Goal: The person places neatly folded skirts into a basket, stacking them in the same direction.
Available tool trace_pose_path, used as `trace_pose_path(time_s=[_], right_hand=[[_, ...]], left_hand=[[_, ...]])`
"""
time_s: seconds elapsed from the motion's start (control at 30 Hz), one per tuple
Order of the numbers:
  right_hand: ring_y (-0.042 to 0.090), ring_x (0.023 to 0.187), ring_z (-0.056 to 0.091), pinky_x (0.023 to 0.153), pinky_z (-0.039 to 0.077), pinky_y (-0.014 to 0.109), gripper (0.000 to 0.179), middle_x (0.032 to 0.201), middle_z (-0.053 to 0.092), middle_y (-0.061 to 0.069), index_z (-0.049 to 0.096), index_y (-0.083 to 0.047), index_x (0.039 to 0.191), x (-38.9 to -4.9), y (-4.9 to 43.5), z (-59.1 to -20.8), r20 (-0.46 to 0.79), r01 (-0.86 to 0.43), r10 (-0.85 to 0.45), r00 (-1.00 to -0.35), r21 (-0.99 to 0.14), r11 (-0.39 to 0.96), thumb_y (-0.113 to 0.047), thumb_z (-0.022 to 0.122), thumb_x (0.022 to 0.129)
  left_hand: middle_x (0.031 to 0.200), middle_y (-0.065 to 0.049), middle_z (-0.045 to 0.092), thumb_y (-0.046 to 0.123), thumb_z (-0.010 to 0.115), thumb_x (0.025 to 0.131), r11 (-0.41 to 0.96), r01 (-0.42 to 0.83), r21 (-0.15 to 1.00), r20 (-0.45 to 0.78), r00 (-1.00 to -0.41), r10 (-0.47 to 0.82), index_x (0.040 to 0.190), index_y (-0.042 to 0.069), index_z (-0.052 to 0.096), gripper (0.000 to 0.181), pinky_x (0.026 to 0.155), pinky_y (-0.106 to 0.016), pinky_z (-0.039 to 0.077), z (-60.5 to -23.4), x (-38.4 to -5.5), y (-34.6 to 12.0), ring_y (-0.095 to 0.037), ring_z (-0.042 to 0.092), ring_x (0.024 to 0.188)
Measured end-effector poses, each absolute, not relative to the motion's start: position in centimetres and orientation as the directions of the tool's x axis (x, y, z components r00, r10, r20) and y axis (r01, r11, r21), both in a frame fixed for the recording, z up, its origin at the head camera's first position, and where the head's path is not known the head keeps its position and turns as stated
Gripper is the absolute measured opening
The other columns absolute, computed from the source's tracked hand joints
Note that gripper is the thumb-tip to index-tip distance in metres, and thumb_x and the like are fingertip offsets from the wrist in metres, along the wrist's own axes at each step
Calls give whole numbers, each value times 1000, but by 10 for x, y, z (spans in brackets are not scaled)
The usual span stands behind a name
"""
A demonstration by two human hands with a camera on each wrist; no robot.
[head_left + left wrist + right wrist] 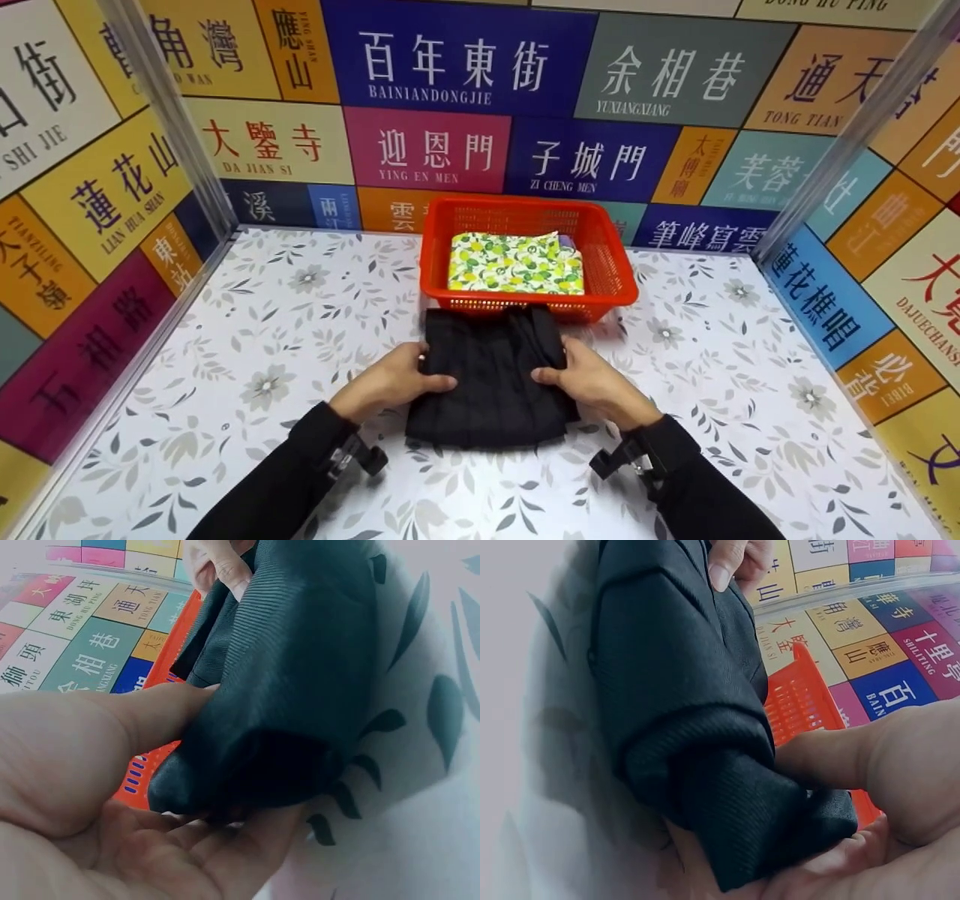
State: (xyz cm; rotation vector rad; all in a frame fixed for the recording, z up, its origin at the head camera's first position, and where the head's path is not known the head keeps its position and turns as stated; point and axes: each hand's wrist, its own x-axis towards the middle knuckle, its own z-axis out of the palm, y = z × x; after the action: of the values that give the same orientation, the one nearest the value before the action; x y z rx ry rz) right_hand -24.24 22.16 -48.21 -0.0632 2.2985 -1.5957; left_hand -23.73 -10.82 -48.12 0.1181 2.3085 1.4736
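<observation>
A folded black cloth garment (pixel 487 390), with pleat-like lines, lies in front of the basket on the patterned table. My left hand (pixel 401 380) grips its left edge, thumb on top and fingers underneath. On the opposite edge my right hand (pixel 596 381) pinches the fabric in the same way. In the left wrist view the dark garment (pixel 300 652) bulges in a thick fold between thumb and fingers. The right wrist view shows the garment (pixel 682 667) in rolled layers, its corner held over the fingers. What kind of garment it is I cannot tell.
Behind the garment stands a red plastic basket (pixel 619 262), its front touching or nearly touching the cloth. Inside lies a folded lemon-print cloth (pixel 517 266), with a bit of something purple behind it. Walls with coloured sign panels (pixel 457 56) enclose the table (pixel 247 315) at the back and sides.
</observation>
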Motion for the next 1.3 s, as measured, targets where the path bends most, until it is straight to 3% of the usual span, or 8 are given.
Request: trace_pose_path(time_s=[0.13, 0.37, 0.63, 1.03, 1.3], right_hand=[[18, 105, 75, 96, 61, 29, 42, 127, 81, 17, 68, 4, 141, -243, 226, -481, -229, 108, -256, -939, -904, 413, -7, 82, 103], [18, 108, 75, 100, 59, 29, 38, 126, 82, 14, 74, 1, 135, -243, 234, -475, -232, 83, -297, -926, -894, 440, -10, 85, 100], [20, 107, 80, 95, 69, 32, 45, 126, 82, 14, 66, 8, 142, -239, 237, -461, -268, 175, -385, -883, -950, 260, -3, 80, 101], [21, 111, 84, 96, 72, 37, 50, 130, 83, 12, 60, 9, 151, -234, 247, -431, -221, 164, -422, -879, -972, 167, -2, 77, 106], [22, 115, 84, 100, 72, 38, 52, 134, 82, 13, 57, 10, 155, -233, 249, -425, -188, 148, -444, -876, -981, 124, -4, 76, 108]], left_hand=[[117, -11, 84, 17, 92, 101, 406, -137, 904, -271, -916, 295, 143, -1, 66, 53, 90, -29, 64, -484, -238, -108, -16, 79, 96], [122, -14, 86, 12, 91, 100, 358, -124, 925, -255, -903, 346, 154, -2, 61, 63, 94, -32, 68, -479, -235, -108, -18, 83, 100], [132, -22, 84, 9, 89, 102, 282, -127, 951, -241, -874, 421, 165, -3, 51, 74, 95, -37, 72, -463, -229, -113, -26, 86, 108], [138, -25, 82, 2, 87, 102, 161, -85, 983, -153, -865, 478, 168, -1, 50, 76, 97, -40, 73, -441, -228, -117, -28, 86, 114], [142, -26, 80, 4, 87, 102, 135, -51, 989, -111, -871, 479, 167, -5, 48, 76, 98, -37, 72, -437, -227, -115, -26, 84, 118]])
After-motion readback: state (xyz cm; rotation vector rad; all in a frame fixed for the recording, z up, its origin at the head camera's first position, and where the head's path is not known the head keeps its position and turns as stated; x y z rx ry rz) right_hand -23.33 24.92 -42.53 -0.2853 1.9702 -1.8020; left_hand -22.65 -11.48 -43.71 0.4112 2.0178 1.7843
